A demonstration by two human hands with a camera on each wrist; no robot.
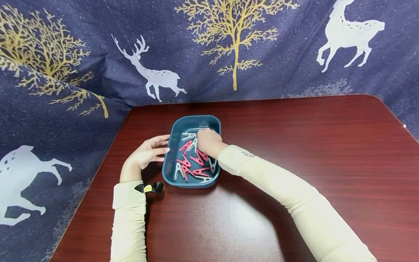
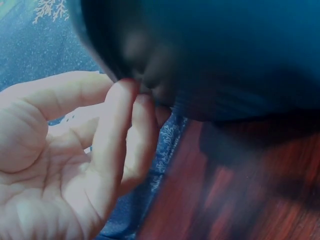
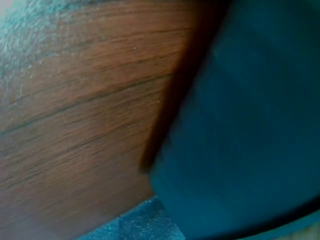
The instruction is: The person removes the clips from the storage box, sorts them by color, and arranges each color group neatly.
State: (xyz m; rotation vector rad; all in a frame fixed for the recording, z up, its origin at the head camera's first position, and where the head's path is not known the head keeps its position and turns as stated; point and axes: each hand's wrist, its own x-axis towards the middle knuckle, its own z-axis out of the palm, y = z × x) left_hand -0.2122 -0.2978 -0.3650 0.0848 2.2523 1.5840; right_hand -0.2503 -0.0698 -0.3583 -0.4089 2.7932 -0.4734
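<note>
A dark blue rectangular bin (image 1: 167, 167) with rounded corners holds several red clothespins (image 1: 198, 159) and several pale grey-white clothespins (image 1: 178, 170). My left hand (image 1: 147, 153) is at the bin's left side, its fingertips touching the outer wall. In the left wrist view the fingers of my left hand (image 2: 95, 135) lie against the blue wall with nothing gripped. My right hand (image 1: 209, 141) reaches over the right rim into the bin's far right part. Its fingertips are hidden beneath the hand, so what they hold does not show. The right wrist view has only the bin's outer wall (image 3: 240, 135), without the hand.
The bin stands on a glossy reddish-brown table (image 1: 294, 145). Behind and to the left hangs a dark blue cloth (image 1: 209, 80) printed with white deer and golden trees. A black strap with a camera (image 1: 158, 187) sits at my left wrist, close to the bin's near left corner.
</note>
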